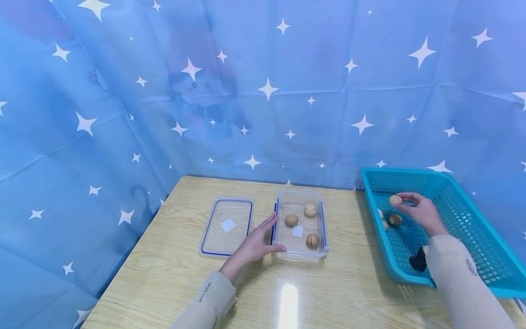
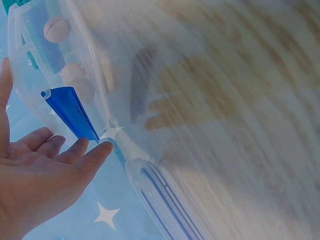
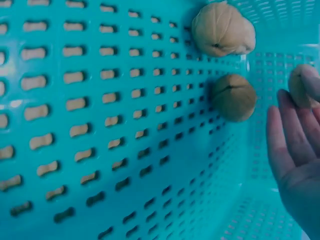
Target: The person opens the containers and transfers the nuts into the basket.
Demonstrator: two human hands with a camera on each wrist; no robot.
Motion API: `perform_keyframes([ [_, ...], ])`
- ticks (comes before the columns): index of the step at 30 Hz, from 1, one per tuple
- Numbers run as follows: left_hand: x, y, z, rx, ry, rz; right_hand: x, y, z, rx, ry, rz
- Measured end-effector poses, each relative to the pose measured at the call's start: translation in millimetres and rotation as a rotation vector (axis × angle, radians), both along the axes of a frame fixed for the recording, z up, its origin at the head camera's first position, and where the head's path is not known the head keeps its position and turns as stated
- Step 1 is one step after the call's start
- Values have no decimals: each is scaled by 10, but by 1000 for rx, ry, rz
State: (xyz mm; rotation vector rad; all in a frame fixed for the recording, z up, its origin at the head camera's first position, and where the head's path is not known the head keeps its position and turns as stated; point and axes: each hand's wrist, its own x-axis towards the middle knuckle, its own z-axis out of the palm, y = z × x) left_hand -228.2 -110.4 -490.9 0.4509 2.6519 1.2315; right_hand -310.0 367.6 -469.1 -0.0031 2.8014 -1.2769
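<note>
Between thumb and fingers my right hand [image 1: 423, 212] pinches a walnut [image 1: 395, 200] over the teal basket [image 1: 472, 196]. Below it in the basket lie a darker walnut [image 1: 395, 220] and paler ones, partly hidden by the basket's left wall. My left hand [image 1: 256, 242] rests at the left side of a clear plastic box [image 1: 304, 253], thumb by the near corner and fingers spread along the edge. Three walnuts sit in the box: one at the back right [image 1: 310, 210], one left of the middle [image 1: 291, 220] and a cracked one [image 1: 312, 241] in front.
A clear lid [image 1: 218, 246] with a blue seal lies flat to the left of the box. A blue side latch [image 2: 72, 112] hangs from the box beside the left fingers. Behind the wooden table [image 1: 164, 256] hangs a blue curtain [image 1: 246, 91] with white stars.
</note>
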Motion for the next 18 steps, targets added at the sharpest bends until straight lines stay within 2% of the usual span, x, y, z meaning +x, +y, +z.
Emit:
perform_keyframes([
  [7, 4, -2, -11, 4, 4, -9, -25, 46, -70, 41, -54, 61],
  [18, -11, -1, -35, -5, 6, -7, -70, 92, -191, 105, -67, 117],
])
